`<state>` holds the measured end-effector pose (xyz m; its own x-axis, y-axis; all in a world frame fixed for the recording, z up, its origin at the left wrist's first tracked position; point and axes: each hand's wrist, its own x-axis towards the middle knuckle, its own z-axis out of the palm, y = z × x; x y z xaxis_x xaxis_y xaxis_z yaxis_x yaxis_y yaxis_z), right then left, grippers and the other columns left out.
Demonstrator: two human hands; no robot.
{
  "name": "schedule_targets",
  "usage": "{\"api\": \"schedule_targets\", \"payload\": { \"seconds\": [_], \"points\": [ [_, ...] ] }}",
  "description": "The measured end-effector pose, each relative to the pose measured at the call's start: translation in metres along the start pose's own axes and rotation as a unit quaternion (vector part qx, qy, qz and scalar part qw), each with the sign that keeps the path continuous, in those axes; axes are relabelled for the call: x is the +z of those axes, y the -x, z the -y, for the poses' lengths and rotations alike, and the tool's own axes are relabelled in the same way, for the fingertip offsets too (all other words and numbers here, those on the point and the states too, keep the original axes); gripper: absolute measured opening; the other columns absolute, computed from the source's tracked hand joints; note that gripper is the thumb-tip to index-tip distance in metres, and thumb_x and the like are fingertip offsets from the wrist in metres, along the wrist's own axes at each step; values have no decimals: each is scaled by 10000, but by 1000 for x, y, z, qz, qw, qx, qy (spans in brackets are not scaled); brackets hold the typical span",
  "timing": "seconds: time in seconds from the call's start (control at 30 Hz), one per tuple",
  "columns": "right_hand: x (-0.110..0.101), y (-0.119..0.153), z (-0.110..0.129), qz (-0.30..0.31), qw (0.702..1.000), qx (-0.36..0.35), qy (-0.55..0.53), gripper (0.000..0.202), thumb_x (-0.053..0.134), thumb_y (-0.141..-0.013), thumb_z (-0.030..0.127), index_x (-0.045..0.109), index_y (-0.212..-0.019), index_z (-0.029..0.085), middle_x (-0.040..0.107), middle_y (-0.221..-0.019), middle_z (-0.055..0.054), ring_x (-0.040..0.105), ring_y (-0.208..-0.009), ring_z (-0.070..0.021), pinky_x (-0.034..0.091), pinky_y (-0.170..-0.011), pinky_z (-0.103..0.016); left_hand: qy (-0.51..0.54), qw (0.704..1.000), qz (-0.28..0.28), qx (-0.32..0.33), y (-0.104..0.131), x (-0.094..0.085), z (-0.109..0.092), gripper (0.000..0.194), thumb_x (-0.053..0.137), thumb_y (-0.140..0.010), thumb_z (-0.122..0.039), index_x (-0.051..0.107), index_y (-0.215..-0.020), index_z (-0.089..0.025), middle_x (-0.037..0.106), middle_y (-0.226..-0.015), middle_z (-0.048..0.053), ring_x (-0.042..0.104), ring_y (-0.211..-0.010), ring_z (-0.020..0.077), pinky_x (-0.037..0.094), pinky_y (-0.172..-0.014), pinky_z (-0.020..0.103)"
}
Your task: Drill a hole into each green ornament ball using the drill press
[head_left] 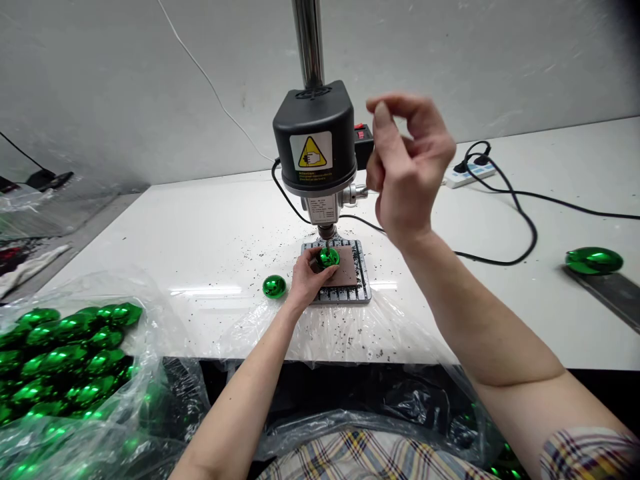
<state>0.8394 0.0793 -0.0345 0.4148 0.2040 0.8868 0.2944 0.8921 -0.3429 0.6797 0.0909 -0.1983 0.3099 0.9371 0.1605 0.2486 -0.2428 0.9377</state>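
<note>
My left hand (306, 277) is closed around a shiny green ball (330, 257), fingers on one side and thumb at the front. The ball rests on a brown board (349, 270) on the slotted metal base (364, 283), right below the chuck of a small drill press (315, 133). The bit appears to reach the ball's top. Raised to the right of the drill head is my right hand (410, 160), fingers curled and thumb close to the index finger. Whether it grips a lever is hidden. Another green ball (274, 287) lies left of the base.
Many green balls (65, 353) fill a clear plastic bag at the left. One more green ornament (594, 261) sits at the far right by a dark strip (605, 297). A power strip (470, 172) with black cable lies behind. Dark shavings dot the white table (200, 260).
</note>
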Motion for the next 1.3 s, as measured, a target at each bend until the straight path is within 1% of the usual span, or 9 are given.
{"api": "schedule_targets", "payload": {
  "seconds": [0.17,0.33,0.43,0.53,0.6,0.77,0.9,1.03,1.3],
  "points": [
    [12,-42,-15,-9,973,227,-39,104,632,-887,197,620,-790,233,501,-576,36,301,-381,-68,329,-319,-204,-128,989,-77,21,45,-10,-26,449,818,-731,-376,606,-1092,-216,674,-1089,99,612,-1024,279,507,-843,433],
    [9,-39,-14,-7,983,171,-66,158,621,-842,106,654,-728,210,578,-693,-3,492,-491,-98,467,-397,-220,-245,956,148,65,130,-28,-38,570,848,-623,-619,644,-984,-228,703,-927,75,627,-880,293,531,-748,442],
    [8,-36,-14,-6,989,124,-80,165,620,-834,83,676,-729,198,643,-789,-35,601,-612,-132,547,-492,-245,-271,947,146,92,149,-45,-29,639,811,-641,-664,656,-1092,-237,711,-971,82,641,-904,297,551,-774,447],
    [7,-36,-15,-2,993,118,-31,160,616,-843,105,682,-749,215,657,-812,-41,653,-708,-166,553,-488,-254,-303,947,11,102,128,-68,-18,411,667,-887,-487,630,-1224,-254,687,-1119,107,627,-1057,298,532,-912,469],
    [7,-37,-15,0,993,117,7,144,621,-846,133,685,-759,228,660,-825,-44,677,-792,-185,549,-476,-247,-360,928,-46,82,101,-83,-11,349,637,-917,-368,633,-1249,-260,634,-1248,135,573,-1174,343,486,-982,529],
    [8,-37,-18,-6,992,124,36,130,598,-833,166,664,-756,248,665,-817,-32,678,-780,-182,578,-527,-259,-378,926,5,-12,52,-98,-5,393,715,-787,-209,654,-1174,-227,611,-1176,143,613,-1061,349,512,-910,535],
    [8,-37,-21,-1,994,105,-22,56,626,-798,234,665,-759,245,660,-807,-34,662,-707,-178,598,-594,-301,-99,989,-65,-90,43,-86,-14,481,729,-767,-300,524,-1196,-228,641,-1058,85,666,-932,258,567,-810,445],
    [6,-37,-24,9,995,102,-17,35,684,-778,310,669,-763,283,591,-685,-15,629,-692,-160,542,-525,-265,218,966,-15,-141,40,-70,-21,526,608,-853,-418,420,-1315,-250,663,-1156,112,700,-939,223,585,-788,394],
    [6,-38,-23,27,991,131,-18,310,761,-746,576,654,-774,286,679,-825,25,572,-580,-101,467,-438,-256,308,939,-10,-154,12,-46,-9,556,772,-698,-349,504,-1165,-212,701,-1114,92,711,-931,218,578,-833,400]
  ]
}}
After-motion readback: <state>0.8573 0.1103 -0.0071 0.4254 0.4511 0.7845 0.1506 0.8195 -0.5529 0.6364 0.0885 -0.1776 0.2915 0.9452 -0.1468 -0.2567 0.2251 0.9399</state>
